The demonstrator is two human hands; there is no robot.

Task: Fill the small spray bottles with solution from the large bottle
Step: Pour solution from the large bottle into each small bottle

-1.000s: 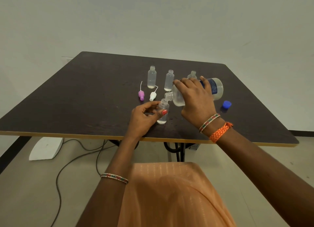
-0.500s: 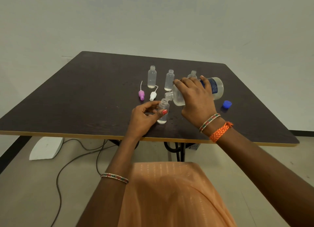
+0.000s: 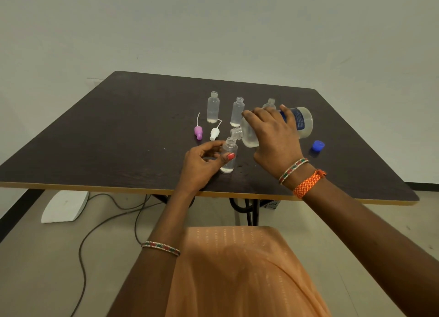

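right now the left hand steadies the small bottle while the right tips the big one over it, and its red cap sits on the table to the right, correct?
Not quite: the cap is blue, not red, as the head view shows. The rest holds.

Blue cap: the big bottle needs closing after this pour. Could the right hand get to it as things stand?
Probably not yet: the right hand grips the tilted large bottle. The blue cap lies uncovered on the table just right of it.
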